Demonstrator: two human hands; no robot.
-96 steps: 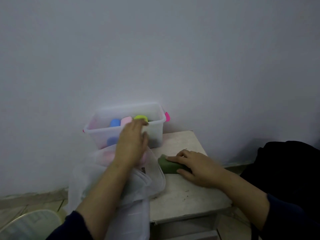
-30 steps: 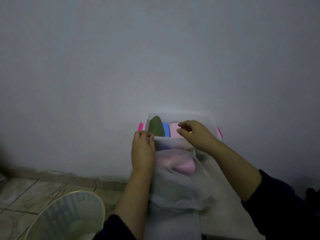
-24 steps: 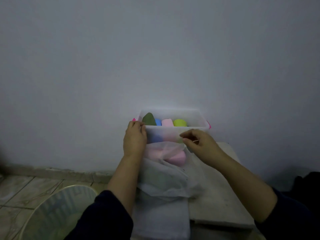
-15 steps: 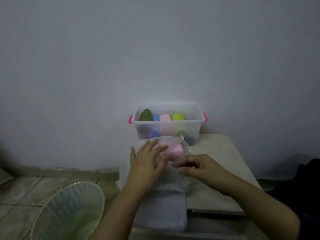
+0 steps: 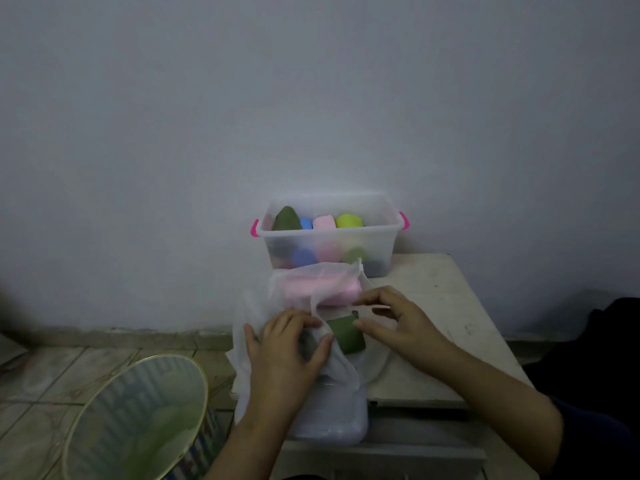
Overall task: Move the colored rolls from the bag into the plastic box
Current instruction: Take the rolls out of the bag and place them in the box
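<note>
Since half a second ago, pulling back from the box [image 5: 329, 233] toward the near end of the bag [image 5: 311, 306], baring a green roll [image 5: 346, 336]. Lying between both hands, long axis slanting toward the box, nearer the right hand [image 5: 394, 323]. Gripping bag and roll with the left hand [image 5: 287, 344], pinching the bag's edge with the right.
</note>
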